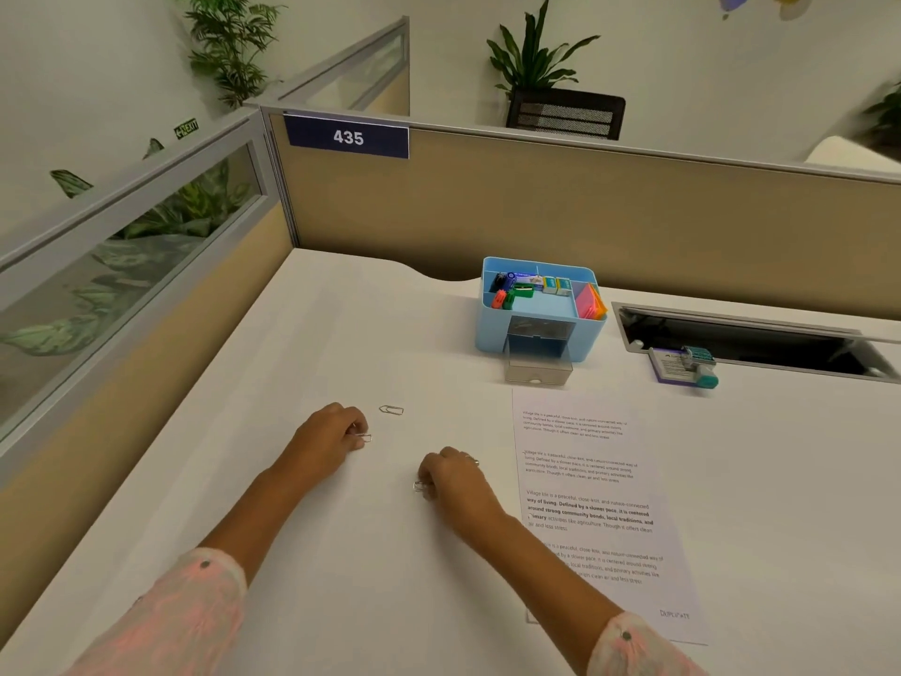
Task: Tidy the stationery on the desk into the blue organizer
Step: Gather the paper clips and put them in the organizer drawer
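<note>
One white desk (341, 334) fills the frame. One printed sheet (595, 505) lies lower right. One blue organizer (492, 329), upper centre, holds coloured stationery, pink and orange notes at its right; its clear drawer (538, 370) stands pulled out. Three paper clips: one loose (391, 409) at centre, one (364, 437) pinched by the left hand (326, 439), one (419, 486) pinched by the right hand (451, 475).

1. The organizer (492, 329) is light blue.
2. The table (341, 324) is plain white.
3. The sleeves (195, 607) are pink with a pale white pattern.
4. The paper (595, 485) is white with black print.
5. The partition sign (347, 137) is dark blue with white numerals.
</note>
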